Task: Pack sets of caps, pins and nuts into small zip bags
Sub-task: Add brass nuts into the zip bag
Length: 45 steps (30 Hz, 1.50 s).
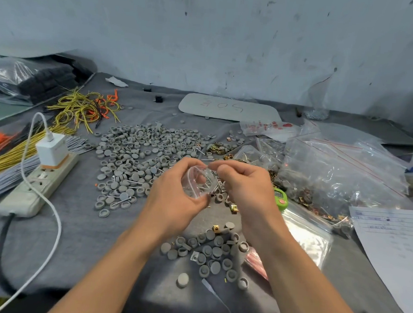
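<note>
Left hand (174, 190): fingers curled, gripping small zip bag (200, 182).
Right hand (243, 185): pinching bag's top edge.
Grey caps (140, 150): spread over counter (87, 233).

Pale blue-grey wall (208, 35) behind, scuffed, streaked and flecked with small dark marks, worktop (79, 240) set right against it, covered in wrinkled grey cloth (155, 109), soft even light, only faint shadows
</note>
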{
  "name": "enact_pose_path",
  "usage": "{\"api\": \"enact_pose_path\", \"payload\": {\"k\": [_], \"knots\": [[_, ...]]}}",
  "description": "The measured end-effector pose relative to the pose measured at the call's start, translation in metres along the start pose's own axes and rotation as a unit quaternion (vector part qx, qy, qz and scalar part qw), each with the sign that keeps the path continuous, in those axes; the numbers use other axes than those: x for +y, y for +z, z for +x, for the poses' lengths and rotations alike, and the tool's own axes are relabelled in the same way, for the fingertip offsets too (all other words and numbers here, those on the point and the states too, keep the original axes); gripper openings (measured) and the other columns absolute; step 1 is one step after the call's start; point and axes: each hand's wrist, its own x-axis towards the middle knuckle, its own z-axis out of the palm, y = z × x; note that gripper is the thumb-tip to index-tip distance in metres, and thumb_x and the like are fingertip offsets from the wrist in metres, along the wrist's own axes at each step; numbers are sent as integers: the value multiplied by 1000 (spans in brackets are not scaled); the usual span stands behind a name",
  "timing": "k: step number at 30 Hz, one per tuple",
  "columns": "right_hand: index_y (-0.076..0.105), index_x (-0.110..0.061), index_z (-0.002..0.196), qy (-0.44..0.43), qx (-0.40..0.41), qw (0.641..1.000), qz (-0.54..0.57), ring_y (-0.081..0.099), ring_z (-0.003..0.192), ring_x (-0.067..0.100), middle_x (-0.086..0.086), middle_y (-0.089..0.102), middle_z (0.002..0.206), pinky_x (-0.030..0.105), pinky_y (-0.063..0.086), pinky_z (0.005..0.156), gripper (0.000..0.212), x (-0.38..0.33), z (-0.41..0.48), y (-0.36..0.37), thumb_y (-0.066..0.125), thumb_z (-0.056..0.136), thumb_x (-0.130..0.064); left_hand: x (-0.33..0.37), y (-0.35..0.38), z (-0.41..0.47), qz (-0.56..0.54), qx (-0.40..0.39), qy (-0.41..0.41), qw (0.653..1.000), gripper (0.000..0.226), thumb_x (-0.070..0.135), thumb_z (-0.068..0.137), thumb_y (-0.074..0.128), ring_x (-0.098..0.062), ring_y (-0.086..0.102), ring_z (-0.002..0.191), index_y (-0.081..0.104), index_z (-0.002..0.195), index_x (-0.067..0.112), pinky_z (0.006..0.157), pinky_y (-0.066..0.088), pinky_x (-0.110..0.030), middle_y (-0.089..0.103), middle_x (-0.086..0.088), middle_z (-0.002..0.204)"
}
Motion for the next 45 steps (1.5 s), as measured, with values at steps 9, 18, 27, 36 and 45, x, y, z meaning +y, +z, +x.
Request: {"api": "enact_pose_path", "payload": {"k": [9, 18, 27, 36, 45], "knots": [[61, 6, 102, 180, -91, 925, 323, 74, 70, 22, 21, 75, 91, 25, 60, 60, 45, -6, 10, -21, 27, 88, 32, -6, -3, 3, -28, 4, -21, 999, 44, 22, 78, 87, 2, 67, 84, 63, 108, 42, 79, 55, -27, 68, 27, 95], [68, 3, 116, 148, -89, 917, 360, 77, 78, 20, 18, 78, 95, 24, 61, 62, 45, -9, 3, -27, 70, 72, 4, 0, 1, -1, 20, -17, -5, 1000, 46, 19, 77, 88, 15, 60, 88, 61, 108, 40, 69, 39, 2, 70, 17, 91], [83, -8, 76, 146, -87, 954, 247, 58, 49, 9, 15, 72, 73, 14, 48, 45, 11, -8, 2, -23, 73, 76, -5, 4, 2, -4, 37, -21, -1, 999, 61, 22, 71, 91, 13, 60, 86, 58, 117, 44, 68, 39, 0, 69, 19, 97], [80, -13, 74, -28, -28, 999, -7, 51, 40, 16, 5, 73, 64, 23, 42, 41, 15, -3, -2, -10, 84, 78, 1, 6, 3, -4, 20, -37, 7, 999, 64, 21, 72, 89, 13, 59, 91, 55, 119, 48, 68, 42, -3, 67, 23, 99], [81, -25, 74, -84, 60, 987, -127, 58, 46, 5, -7, 76, 68, 21, 47, 49, 22, 4, 8, -12, 73, 88, -11, 2, -3, 2, -88, 22, -26, 996, 54, 14, 80, 86, 1, 68, 77, 60, 117, 44, 65, 50, -14, 70, 17, 99]]}}
